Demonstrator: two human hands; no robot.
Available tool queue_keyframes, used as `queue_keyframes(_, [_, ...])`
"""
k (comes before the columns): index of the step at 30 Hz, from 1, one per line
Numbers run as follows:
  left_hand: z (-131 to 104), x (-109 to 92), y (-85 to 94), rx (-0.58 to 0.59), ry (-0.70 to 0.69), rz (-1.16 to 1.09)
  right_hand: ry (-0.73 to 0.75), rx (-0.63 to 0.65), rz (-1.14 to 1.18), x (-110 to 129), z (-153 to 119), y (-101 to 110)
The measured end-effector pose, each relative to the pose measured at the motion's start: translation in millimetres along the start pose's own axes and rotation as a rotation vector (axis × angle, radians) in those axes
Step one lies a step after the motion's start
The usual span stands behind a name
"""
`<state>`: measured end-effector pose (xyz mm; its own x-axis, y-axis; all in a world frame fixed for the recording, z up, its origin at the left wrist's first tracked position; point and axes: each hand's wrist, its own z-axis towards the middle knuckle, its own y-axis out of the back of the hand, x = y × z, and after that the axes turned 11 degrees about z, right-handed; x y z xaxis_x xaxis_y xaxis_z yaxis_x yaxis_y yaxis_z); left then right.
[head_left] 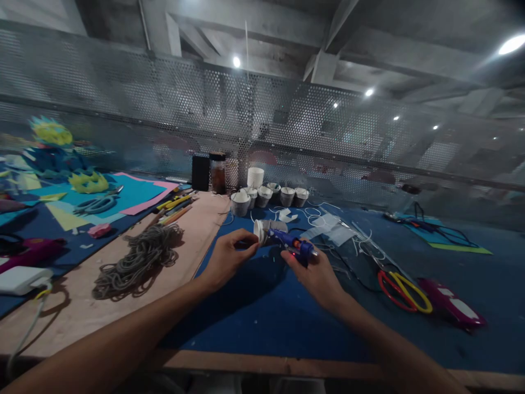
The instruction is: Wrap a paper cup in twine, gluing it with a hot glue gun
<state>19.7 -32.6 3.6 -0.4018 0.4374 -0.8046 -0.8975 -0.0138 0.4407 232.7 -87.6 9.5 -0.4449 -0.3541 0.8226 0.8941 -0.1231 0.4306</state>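
Note:
My left hand [232, 254] is closed on a small paper cup [258, 232] tipped on its side, its white rim toward my fingers and a grey covering round its body. A blue hot glue gun [297, 246] is gripped in my right hand [318, 276], with its nozzle pointing left at the cup's side. A small red light glows on the gun. Behind my hands stand several grey-wrapped cups [240, 203] with white rims, and a stack of plain white cups [255, 177].
Grey cord [137, 260] lies heaped on the wooden board at left, near pencils [176, 202]. Red-and-yellow-handled scissors [404, 293] and a purple pouch [453, 303] lie at right. Grey scissors [96, 204] rest on coloured paper. A lidded jar [217, 174] stands by the perforated screen [287, 117].

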Motion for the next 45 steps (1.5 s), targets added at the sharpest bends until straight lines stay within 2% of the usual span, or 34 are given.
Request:
queue_keyframes(13, [0.5, 0.4, 0.4, -0.002, 0.018, -0.013, 0.032, 0.019, -0.081, 1.5, -0.5, 1.3])
queue_keyframes(39, [3.4, 9.4, 0.1, 0.018, 0.084, -0.058, 0.013, 0.012, -0.053, -3.6, -2.4, -3.0])
queue_keyframes(45, [4.2, 11.8, 0.2, 0.026, 0.092, -0.115, 0.049, 0.004, -0.058, -6.9, -1.9, -4.9])
